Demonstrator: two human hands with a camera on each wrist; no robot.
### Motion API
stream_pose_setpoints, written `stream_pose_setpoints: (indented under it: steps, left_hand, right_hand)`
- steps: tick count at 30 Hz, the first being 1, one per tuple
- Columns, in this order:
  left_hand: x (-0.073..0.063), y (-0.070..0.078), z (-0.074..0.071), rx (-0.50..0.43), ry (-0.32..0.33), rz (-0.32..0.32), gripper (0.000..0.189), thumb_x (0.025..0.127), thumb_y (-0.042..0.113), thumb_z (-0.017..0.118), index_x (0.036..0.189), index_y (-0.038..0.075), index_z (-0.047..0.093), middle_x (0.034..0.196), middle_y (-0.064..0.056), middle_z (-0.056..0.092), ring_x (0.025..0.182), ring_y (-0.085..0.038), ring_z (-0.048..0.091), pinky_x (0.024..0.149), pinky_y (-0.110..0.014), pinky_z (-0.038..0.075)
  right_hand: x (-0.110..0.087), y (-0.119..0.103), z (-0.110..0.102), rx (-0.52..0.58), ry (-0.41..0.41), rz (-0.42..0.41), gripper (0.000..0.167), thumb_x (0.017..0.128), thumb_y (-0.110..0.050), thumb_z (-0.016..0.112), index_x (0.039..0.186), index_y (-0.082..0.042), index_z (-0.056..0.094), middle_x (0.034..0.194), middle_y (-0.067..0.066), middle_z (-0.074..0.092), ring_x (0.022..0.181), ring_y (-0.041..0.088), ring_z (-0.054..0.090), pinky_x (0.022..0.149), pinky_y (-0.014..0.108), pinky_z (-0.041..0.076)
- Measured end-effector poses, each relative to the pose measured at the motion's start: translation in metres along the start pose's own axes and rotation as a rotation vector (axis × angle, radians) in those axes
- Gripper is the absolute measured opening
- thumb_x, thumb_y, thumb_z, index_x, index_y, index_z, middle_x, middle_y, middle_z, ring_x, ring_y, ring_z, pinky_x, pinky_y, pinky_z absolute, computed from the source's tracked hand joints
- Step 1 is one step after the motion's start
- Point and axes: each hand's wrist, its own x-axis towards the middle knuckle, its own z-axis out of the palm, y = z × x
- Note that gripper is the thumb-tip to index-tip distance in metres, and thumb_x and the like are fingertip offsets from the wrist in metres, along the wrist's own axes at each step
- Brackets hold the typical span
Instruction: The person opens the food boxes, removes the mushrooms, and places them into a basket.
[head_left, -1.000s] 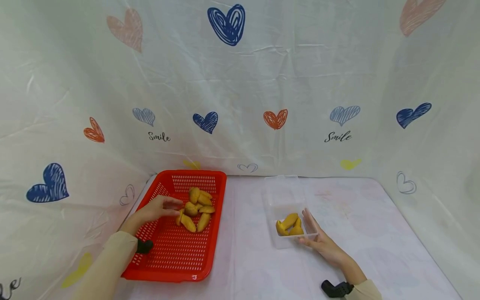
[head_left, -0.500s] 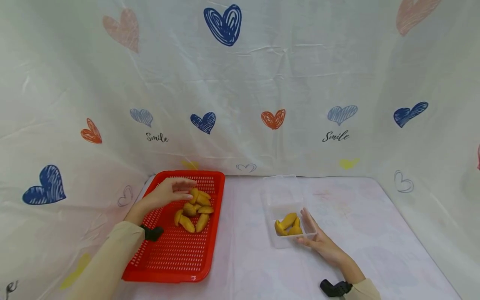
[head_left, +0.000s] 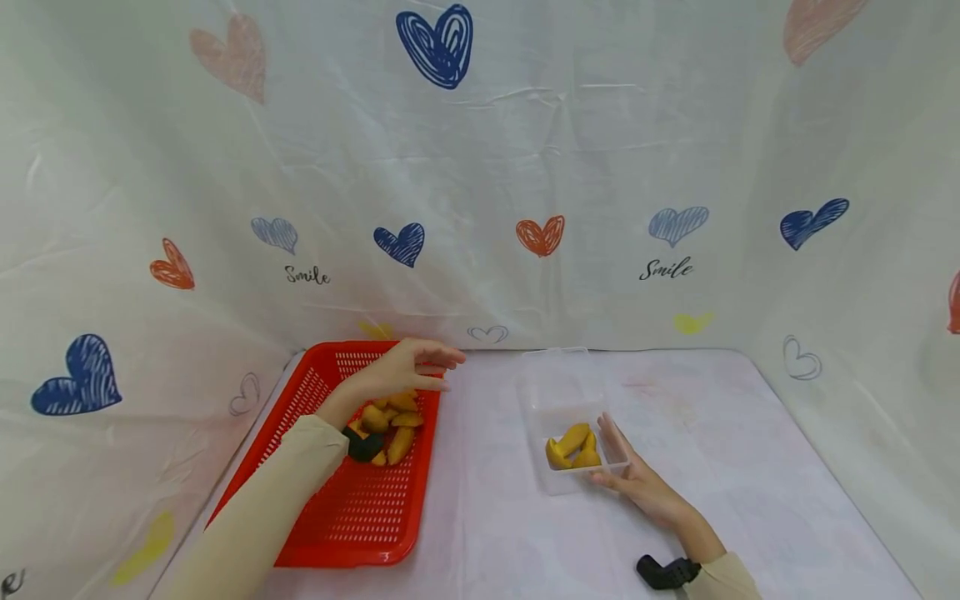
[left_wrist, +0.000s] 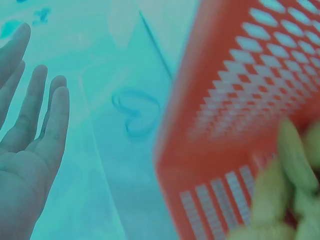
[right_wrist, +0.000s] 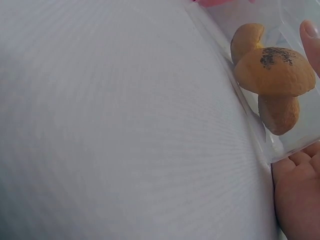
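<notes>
My left hand (head_left: 412, 367) is over the far right edge of a red perforated basket (head_left: 375, 554), fingers extended with nothing in them. Below its wrist, several yellow-brown mushrooms (head_left: 375, 419) lie in the basket, partly covered by the arm. In the left wrist view the basket wall (left_wrist: 172, 160) stands to the right of the palm. A clear plastic box (head_left: 562, 483), lid raised at the back, holds a few more mushrooms (head_left: 576, 439). Against its near right corner rests my right hand (head_left: 641, 486), fingers straight along the right side and thumb at the near wall.
Both containers stand on a white-covered table (head_left: 495, 517), the basket at left and the box right of the middle. A white curtain (head_left: 480, 167) printed with hearts hangs behind the table. Black wrist cameras (head_left: 667, 573) are strapped to both arms.
My left hand has moved right and away from me, from beside the mushrooms to above the basket's far right edge, still holding nothing. The right hand and the box have stayed put.
</notes>
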Motion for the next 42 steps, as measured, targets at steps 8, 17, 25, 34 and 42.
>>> stream_pose_setpoints:
  steps: [8, 17, 25, 34, 42]
  left_hand:
    - [0.044, 0.016, 0.042, 0.029, -0.114, 0.038, 0.046, 0.090, 0.004, 0.073, 0.134, 0.003, 0.061, 0.135, -0.014, 0.061, 0.126, -0.028, 0.056, 0.102, -0.041, 0.048]
    - [0.087, 0.023, 0.093, -0.012, -0.261, 0.140, 0.041, 0.087, -0.003, 0.074, 0.127, -0.004, 0.064, 0.128, -0.017, 0.064, 0.117, -0.024, 0.061, 0.102, -0.031, 0.047]
    - [0.109, 0.020, 0.131, -0.051, -0.359, 0.141, 0.042, 0.083, -0.008, 0.076, 0.123, -0.006, 0.065, 0.126, -0.015, 0.066, 0.119, -0.018, 0.060, 0.104, -0.027, 0.044]
    - [0.125, 0.011, 0.164, 0.019, -0.420, 0.140, 0.044, 0.078, -0.007, 0.080, 0.120, -0.004, 0.069, 0.122, -0.011, 0.069, 0.118, -0.008, 0.058, 0.105, -0.021, 0.041]
    - [0.130, 0.005, 0.178, 0.079, -0.460, 0.162, 0.044, 0.075, -0.007, 0.082, 0.117, -0.004, 0.070, 0.119, -0.011, 0.070, 0.115, -0.020, 0.062, 0.103, -0.019, 0.042]
  right_hand:
    - [-0.001, 0.000, 0.001, -0.005, 0.005, -0.006, 0.098, 0.096, -0.010, 0.066, 0.161, -0.023, -0.006, 0.165, 0.018, -0.008, 0.148, 0.042, -0.012, 0.110, 0.070, -0.003]
    - [0.000, -0.005, 0.003, -0.008, 0.015, 0.025, 0.098, 0.097, -0.013, 0.067, 0.161, -0.024, -0.006, 0.166, 0.016, -0.006, 0.149, 0.039, -0.011, 0.110, 0.071, -0.006]
    - [0.000, -0.005, 0.000, -0.011, 0.008, 0.019, 0.098, 0.097, -0.014, 0.067, 0.161, -0.024, -0.007, 0.165, 0.017, -0.007, 0.149, 0.040, -0.011, 0.109, 0.073, -0.005]
    - [-0.001, -0.003, -0.001, -0.010, 0.002, 0.008, 0.097, 0.097, -0.013, 0.066, 0.161, -0.024, -0.006, 0.166, 0.015, -0.007, 0.148, 0.041, -0.014, 0.105, 0.077, -0.005]
    - [-0.002, -0.001, -0.001, -0.010, -0.003, -0.009, 0.097, 0.097, -0.012, 0.066, 0.161, -0.025, -0.006, 0.166, 0.015, -0.007, 0.148, 0.043, -0.012, 0.108, 0.074, 0.001]
